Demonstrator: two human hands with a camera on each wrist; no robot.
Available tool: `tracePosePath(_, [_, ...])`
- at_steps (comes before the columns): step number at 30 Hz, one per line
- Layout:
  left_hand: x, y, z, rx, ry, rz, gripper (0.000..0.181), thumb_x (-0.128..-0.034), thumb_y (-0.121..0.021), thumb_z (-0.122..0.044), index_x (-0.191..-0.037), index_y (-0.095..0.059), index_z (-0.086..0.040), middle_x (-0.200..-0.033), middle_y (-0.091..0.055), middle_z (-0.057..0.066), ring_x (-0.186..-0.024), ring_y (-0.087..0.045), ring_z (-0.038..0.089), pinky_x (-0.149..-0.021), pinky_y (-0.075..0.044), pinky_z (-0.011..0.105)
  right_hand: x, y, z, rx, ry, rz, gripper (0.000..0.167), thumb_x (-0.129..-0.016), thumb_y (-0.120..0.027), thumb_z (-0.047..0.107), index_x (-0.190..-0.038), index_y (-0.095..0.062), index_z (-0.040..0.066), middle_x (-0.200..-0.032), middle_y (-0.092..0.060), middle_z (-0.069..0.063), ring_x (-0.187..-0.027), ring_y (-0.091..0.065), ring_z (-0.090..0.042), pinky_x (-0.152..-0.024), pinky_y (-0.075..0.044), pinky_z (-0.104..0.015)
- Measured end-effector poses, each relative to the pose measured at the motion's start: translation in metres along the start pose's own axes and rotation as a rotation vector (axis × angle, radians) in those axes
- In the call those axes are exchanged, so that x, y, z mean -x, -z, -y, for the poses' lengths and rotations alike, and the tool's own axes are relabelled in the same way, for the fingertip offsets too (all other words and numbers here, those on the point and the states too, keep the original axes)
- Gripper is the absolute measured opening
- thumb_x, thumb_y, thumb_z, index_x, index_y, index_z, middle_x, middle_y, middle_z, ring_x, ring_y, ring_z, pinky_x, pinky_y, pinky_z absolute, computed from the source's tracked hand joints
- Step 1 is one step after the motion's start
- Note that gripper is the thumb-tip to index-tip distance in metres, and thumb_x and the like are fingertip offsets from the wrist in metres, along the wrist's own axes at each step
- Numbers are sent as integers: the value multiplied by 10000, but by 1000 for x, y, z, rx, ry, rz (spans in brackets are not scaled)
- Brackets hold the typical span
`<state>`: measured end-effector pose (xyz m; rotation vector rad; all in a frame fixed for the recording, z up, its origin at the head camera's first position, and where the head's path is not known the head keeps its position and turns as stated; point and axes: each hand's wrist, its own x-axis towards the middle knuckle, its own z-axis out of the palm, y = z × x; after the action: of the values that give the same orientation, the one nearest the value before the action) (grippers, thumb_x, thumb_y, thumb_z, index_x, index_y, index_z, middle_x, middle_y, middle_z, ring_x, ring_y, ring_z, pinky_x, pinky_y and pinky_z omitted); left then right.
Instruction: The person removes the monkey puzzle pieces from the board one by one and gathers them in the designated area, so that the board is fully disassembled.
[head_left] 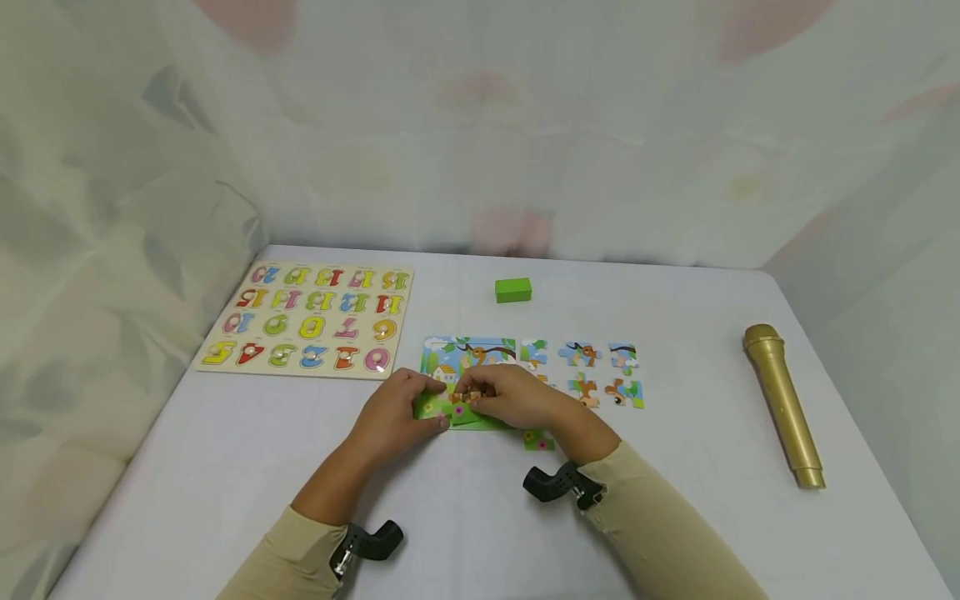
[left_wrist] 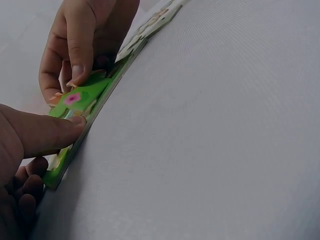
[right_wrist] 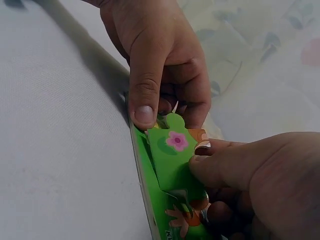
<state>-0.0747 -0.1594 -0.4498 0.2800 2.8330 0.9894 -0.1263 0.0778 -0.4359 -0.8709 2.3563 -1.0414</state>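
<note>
My right hand [head_left: 517,396] pinches a green jigsaw piece [right_wrist: 170,150] with a pink flower between thumb and fingers. That piece is tilted over the lower part of a picture puzzle board [head_left: 433,358]. At the board's lower left corner, my left hand [head_left: 393,417] grips the edge, its thumb [left_wrist: 55,135] lying near the flower piece. Blue sky, a small house and a brown animal are printed on the board. The right hand covers part of the board's right side in the head view.
Several loose jigsaw pieces [head_left: 581,354] lie right of the board, one green piece [head_left: 538,440] nearer the front. A wooden number board [head_left: 337,292] is at left. A green block [head_left: 513,290] sits behind; a gold microphone-shaped object [head_left: 783,404] lies at far right.
</note>
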Motion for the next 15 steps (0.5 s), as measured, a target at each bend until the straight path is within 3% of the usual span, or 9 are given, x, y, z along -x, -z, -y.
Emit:
tracePosePath(7, [1,0,1,-2,0,4,496,-847,-916,-208,-1302,-750,-99,-1211,-646,58,-1148,-617,256,-1025,-480,469,3,5,1,-113,-43,26,210,-1080,-628,148,-1261,-707,222,-974,-667,48,-846,-608,-135,-786,-508,-345])
tracePosePath(15, [1,1,1,9,-4,1,504,-838,-923,-204,-1303,-753,-107,-1213,-645,53,-1153,-615,251,-1026,-480,467,7,14,-6,-195,-43,26,180,-1094,-626,191,-1248,-681,267,-1023,-673,25,-919,-648,-173,-843,-513,-384])
